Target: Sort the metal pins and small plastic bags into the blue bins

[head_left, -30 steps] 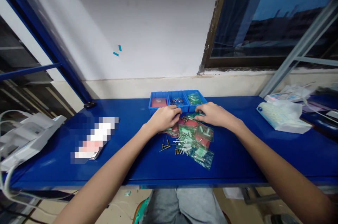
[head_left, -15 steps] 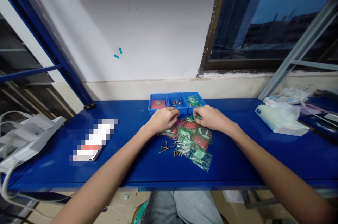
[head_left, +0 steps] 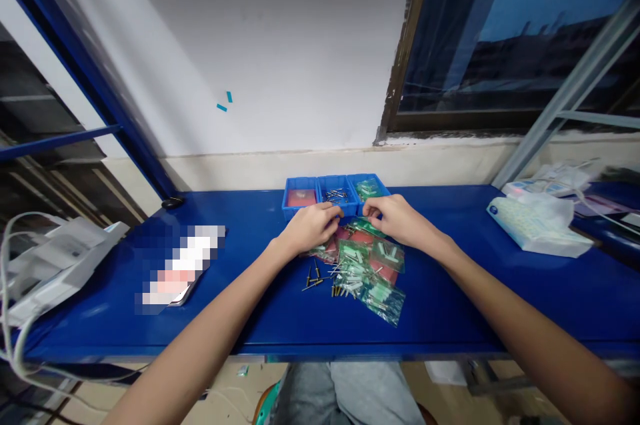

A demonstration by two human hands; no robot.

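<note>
Small plastic bags with a green tint (head_left: 383, 300) and pale pieces inside lie in a pile with red items on the blue table. My left hand (head_left: 314, 226) is over the pile's left edge, its fingers curled together; what they hold, if anything, is hidden. On the right, my right hand (head_left: 395, 217) is bent at the upper edge of the pile, with thumb and forefinger apart near a green bag (head_left: 369, 225). Loose rivet-like metal pins (head_left: 314, 278) lie left of the bags. Behind the hands stand three blue bins: left with a red item (head_left: 302, 198), middle with metal pins (head_left: 336, 196), right with green bags (head_left: 369, 189).
A blurred-out flat object (head_left: 183, 268) lies on the left of the table (head_left: 440, 318). White power strips and cables (head_left: 65, 265) are at the far left. A tissue pack (head_left: 537, 225) sits on the right, beside more cables.
My right hand's thumb and forefinger have parted, and a green bag shows below them. My left hand stays over the pile. The whole view has shifted slightly.
</note>
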